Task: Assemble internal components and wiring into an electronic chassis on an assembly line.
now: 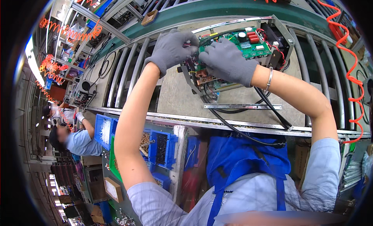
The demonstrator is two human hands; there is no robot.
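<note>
From where I stand, I see a person bent over an uncovered electronic machine (248,52), which sits on a flat grey board (175,99) laid across a roller line. Both hands are gloved in grey and busy at the machine's left part. The left hand (173,49) is at its left end, fingers bent inward in a narrow shape; the right hand (227,61) reaches over its front, knuckles bent and fingertips turned down. The gloves hide the tips, so I cannot tell whether either hand has hold of a part. A green circuit board (258,53) shows inside the machine to the right of the hands, with red components (253,37) standing on it.

In front of the machine lies a slim metal bar (243,106), with black cables (223,123) running past it and over the board's front edge toward the person's blue apron (248,160). Bare steel rollers (136,61) show left of the machine, and an orange coiled hose (351,86) hangs to its right. Nearer the person, left of the machine, are blue bins (173,148) of small parts; well beyond them, a co-worker (83,142) in pale blue.
</note>
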